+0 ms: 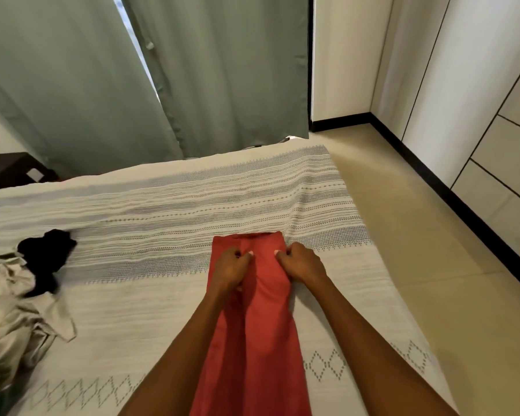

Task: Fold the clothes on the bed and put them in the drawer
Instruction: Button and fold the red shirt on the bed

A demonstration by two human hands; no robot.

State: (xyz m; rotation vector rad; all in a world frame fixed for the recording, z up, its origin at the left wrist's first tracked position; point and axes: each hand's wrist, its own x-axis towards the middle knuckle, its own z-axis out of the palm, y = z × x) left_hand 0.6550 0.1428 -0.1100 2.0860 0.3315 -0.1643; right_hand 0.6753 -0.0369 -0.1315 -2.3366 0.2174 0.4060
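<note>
A red garment [258,325] lies as a long narrow strip on the bed [162,211], running from the bottom edge of the view up to the middle. My left hand [230,267] grips the cloth near its far end, fingers curled into the fabric. My right hand [300,262] grips the same end just to the right, bunching the cloth between the two hands. A black garment [47,253] and a crumpled beige garment [15,322] lie in a heap at the bed's left side.
White drawer fronts [502,163] line the right wall beyond a strip of beige floor [403,223]. Green curtains [132,76] hang behind the bed. A dark bedside table [9,169] stands at the far left.
</note>
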